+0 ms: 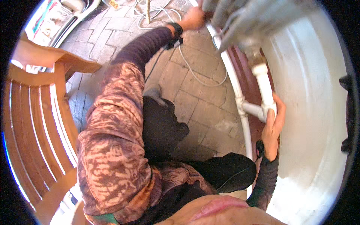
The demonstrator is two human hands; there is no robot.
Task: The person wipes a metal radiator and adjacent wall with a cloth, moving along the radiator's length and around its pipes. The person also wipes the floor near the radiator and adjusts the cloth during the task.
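My right hand (273, 129) wraps around a white plastic pipe fitting (269, 109), its thumb on the near side and fingers behind. From this fitting a short white pipe (265, 83) runs up to a metal connector (256, 57) beneath a blurred grey ribbed radiator (244, 19). A side branch joins the fitting to a long white pipe (231, 71) along the wall's foot. At the top, my left hand (194, 19) is blurred beside the radiator's left edge, near the long pipe's upper end; whether it grips anything cannot be made out.
A pale wall (306, 112) with a dark red lower band (247, 80) stands to the right. Grey paving (194, 90) lies below, with a loose white cable (194, 70) across it. At left is a slatted wooden bench (31, 123). My knees are bent close to the pipes.
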